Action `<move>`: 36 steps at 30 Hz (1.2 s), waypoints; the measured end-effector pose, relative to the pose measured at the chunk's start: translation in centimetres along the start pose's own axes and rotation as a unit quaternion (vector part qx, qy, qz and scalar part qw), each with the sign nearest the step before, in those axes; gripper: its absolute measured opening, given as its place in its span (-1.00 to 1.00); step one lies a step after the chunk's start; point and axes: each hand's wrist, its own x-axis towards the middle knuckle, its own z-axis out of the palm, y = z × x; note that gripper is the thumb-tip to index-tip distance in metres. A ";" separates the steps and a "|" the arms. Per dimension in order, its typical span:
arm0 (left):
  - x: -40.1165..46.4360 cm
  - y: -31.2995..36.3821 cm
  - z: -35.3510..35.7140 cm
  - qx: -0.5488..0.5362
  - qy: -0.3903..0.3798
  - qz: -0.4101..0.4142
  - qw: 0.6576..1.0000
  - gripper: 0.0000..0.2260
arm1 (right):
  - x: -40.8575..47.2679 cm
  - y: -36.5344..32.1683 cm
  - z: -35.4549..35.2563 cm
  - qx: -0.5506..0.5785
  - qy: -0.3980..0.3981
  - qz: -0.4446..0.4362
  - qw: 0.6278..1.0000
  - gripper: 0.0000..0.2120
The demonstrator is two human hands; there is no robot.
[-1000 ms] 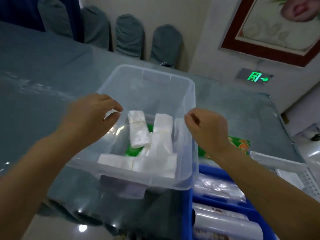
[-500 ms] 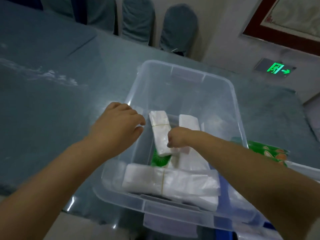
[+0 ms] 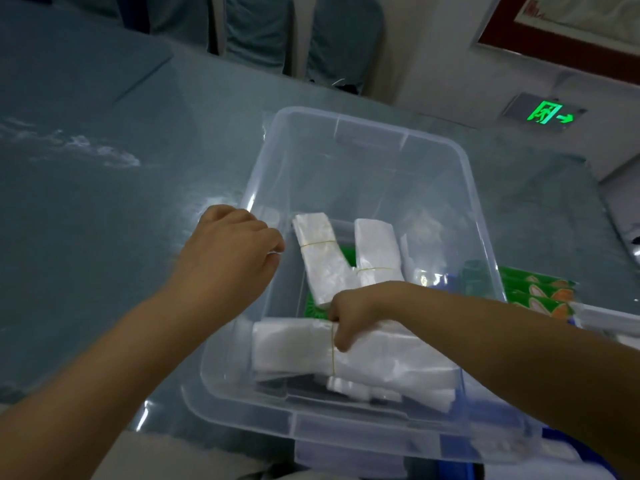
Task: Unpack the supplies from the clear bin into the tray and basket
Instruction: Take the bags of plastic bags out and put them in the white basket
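Note:
The clear bin (image 3: 360,129) stands on the table in front of me. Inside lie several white bundles of plastic bags, each tied with a rubber band, over a green packet (image 3: 313,308). My right hand (image 3: 349,317) is down in the bin, fingers closed around the near bundle (image 3: 291,348) at its rubber band. Two more bundles (image 3: 322,254) lie further back. My left hand (image 3: 232,258) rests at the bin's left rim, fingers curled, pinching the rim's edge.
Green packets (image 3: 540,292) lie on the table to the right of the bin. A white basket rim (image 3: 609,317) shows at the right edge and a blue tray corner (image 3: 568,448) at the bottom right. Covered chairs (image 3: 343,39) stand beyond the table.
My right hand went from the bin's right rim down into the bin, first to the back bundles, then closed on the near bundle. My left hand stayed at the left rim.

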 end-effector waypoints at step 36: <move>12.3 13.8 16.8 -0.553 -0.231 -0.421 0.681 -0.72 | -14.1 11.4 -0.9 0.681 0.538 -0.005 0.498 -0.84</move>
